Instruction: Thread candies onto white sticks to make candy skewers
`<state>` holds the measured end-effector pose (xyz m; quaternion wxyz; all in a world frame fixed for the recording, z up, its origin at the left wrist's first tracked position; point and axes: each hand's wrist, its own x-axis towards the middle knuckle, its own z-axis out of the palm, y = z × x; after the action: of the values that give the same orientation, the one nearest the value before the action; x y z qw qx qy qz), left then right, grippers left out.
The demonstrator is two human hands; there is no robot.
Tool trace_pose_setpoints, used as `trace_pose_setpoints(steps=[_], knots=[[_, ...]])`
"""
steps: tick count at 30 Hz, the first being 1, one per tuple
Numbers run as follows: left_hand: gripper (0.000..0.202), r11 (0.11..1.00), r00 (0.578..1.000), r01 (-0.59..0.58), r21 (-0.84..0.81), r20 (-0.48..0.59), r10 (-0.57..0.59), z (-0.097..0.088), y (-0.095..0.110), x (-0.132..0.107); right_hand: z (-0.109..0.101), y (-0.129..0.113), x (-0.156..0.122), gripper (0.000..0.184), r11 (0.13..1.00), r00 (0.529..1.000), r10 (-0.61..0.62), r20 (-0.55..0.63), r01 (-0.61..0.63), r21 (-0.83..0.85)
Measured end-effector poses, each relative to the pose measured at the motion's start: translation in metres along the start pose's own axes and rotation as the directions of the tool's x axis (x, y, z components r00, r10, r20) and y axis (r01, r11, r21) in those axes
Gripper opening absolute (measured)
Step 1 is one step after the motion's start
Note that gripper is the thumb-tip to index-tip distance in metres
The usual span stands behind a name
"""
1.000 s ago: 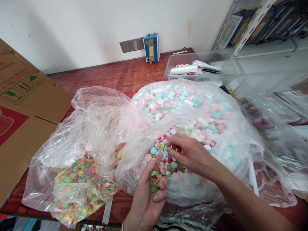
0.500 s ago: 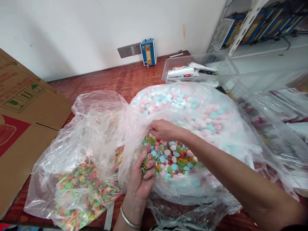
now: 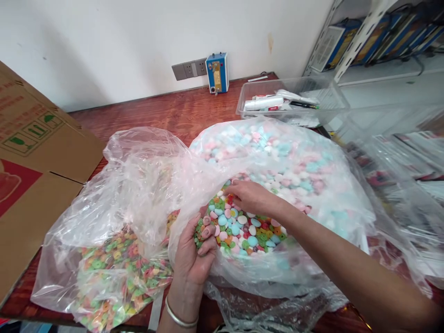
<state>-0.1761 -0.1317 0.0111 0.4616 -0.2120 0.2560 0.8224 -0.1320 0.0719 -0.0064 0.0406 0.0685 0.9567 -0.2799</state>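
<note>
Two clear plastic bags lie on a red-brown wooden table (image 3: pixel 166 111). The right bag (image 3: pixel 312 194) holds pastel pink, blue and white candies, with green, orange and red ring candies mixed in at its open mouth. My left hand (image 3: pixel 194 252) is cupped at that mouth, fingers curled around a handful of ring candies (image 3: pixel 203 231). My right hand (image 3: pixel 248 196) reaches into the same bag, fingertips pinched among the mixed candies (image 3: pixel 246 229). The left bag (image 3: pixel 114 222) holds colourful ring candies.
A cardboard box (image 3: pixel 31 175) stands at the left. A clear plastic bin (image 3: pixel 294 99) with tubes and pens sits at the back right. A blue device (image 3: pixel 217 71) and wall sockets are by the wall. Metal shelving (image 3: pixel 364 32) stands at the far right.
My right hand moved up toward the bag's rim, then dropped back onto the mixed candies. My left hand slid left along the bag's mouth and curled tighter around its candies.
</note>
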Motion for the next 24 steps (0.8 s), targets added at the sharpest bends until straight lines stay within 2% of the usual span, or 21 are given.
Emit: trace_pose_setpoints(steps=[3, 7, 11, 14, 19, 22, 24], knots=[[0.029, 1.0, 1.0, 0.019, 0.0, 0.003, -0.019, -0.001, -0.004, -0.001, 0.008, 0.005, -0.005, 0.022, 0.997, 0.999, 0.041, -0.014, -0.04, 0.066], [0.03, 1.0, 0.999, 0.025, -0.004, -0.028, -0.025, -0.001, -0.007, -0.003, 0.004, 0.01, -0.011, 0.005, 0.963, 0.995, 0.094, -0.023, -0.086, 0.255], [0.029, 0.998, 0.997, 0.067, 0.001, -0.03, -0.067, 0.002, -0.013, -0.004, -0.001, 0.012, -0.017, 0.023, 0.863, 0.992, 0.123, 0.04, -0.127, 0.489], [0.026, 0.995, 0.995, 0.094, 0.016, -0.041, -0.093, 0.003, -0.018, -0.002, -0.001, 0.012, -0.019, 0.032, 0.787, 0.986, 0.152, 0.063, -0.159, 0.596], [0.024, 0.994, 0.993, 0.108, 0.016, -0.058, -0.107, 0.001, -0.021, -0.003, -0.001, 0.01, -0.023, 0.036, 0.7, 0.981, 0.179, 0.075, -0.18, 0.691], [0.023, 0.99, 0.989, 0.135, 0.043, -0.073, -0.132, 0.001, -0.025, -0.005, -0.007, -0.001, -0.033, 0.037, 0.665, 0.977, 0.2, 0.07, -0.187, 0.723], [0.021, 0.981, 0.981, 0.182, 0.064, -0.076, -0.177, 0.002, -0.03, -0.006, -0.012, -0.012, -0.044, 0.037, 0.636, 0.984, 0.158, 0.082, -0.164, 0.754]])
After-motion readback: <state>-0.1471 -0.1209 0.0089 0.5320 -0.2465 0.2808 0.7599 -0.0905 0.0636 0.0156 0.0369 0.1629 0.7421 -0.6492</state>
